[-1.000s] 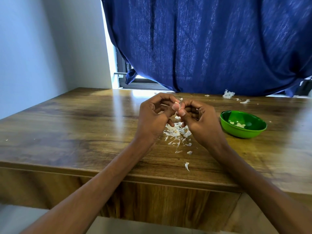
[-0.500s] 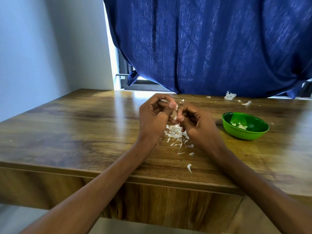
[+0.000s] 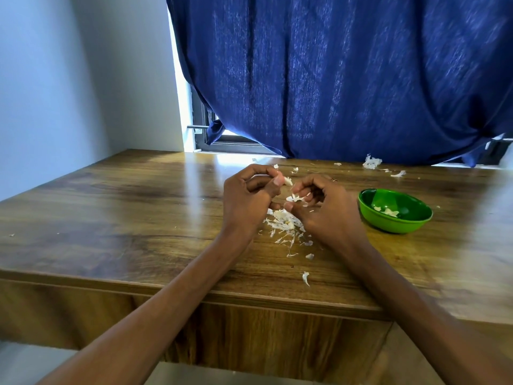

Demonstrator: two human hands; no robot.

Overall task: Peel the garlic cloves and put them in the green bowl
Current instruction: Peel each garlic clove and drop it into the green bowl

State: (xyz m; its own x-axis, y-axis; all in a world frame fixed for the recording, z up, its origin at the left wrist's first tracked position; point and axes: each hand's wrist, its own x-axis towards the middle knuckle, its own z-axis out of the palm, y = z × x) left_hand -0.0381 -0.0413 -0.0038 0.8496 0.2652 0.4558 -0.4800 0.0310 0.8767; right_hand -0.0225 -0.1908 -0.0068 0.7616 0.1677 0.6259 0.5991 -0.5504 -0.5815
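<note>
The left hand (image 3: 247, 201) pinches a garlic clove (image 3: 287, 181) above the peel pile (image 3: 284, 222), so scraps fall there. The right hand (image 3: 323, 209) pinches loose skin (image 3: 294, 198), left of the green bowl (image 3: 394, 211).

I see the garlic clove (image 3: 287, 181) as a small pale sliver pinched at the fingertips of the left hand (image 3: 247, 201), its tip poking out toward three o'clock; how much skin it still wears I cannot tell. The right hand (image 3: 323, 209) sits just beside it at four o'clock, fingers curled around a white scrap of peel (image 3: 294, 198). The green bowl (image 3: 395, 211) stands upright on the wooden table (image 3: 111, 218), at three o'clock from the hands and apart from them. It is glossy, round and shallow, and a few pale peeled cloves (image 3: 387, 212) lie on its bottom.
</note>
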